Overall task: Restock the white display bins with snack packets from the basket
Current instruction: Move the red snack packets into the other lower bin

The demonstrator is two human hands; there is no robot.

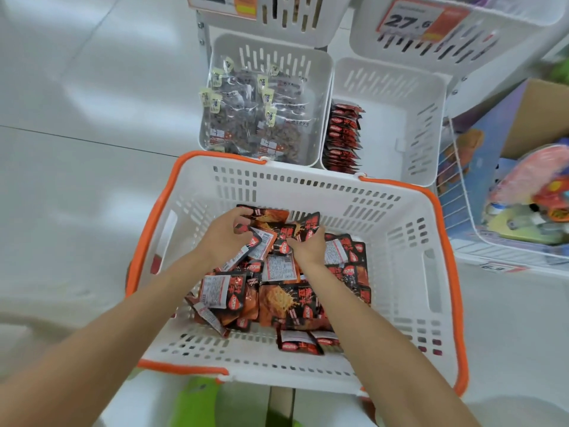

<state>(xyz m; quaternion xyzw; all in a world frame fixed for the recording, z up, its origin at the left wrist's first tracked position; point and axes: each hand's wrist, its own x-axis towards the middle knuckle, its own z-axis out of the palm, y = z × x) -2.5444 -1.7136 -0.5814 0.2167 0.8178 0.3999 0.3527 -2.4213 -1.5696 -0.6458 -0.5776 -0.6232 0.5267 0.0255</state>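
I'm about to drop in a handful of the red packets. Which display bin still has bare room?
The right bin is mostly bare: free floor between its upright red packet row against the left wall and its right wall. The left bin is crowded with clear bags. Both hands are in the basket.

Two hands, left hand (pixel 226 234) and right hand (pixel 309 246), are showing; one basket (pixel 409 241); four white bins, two of them lower: left bin (pixel 320 87), right bin (pixel 431 118).
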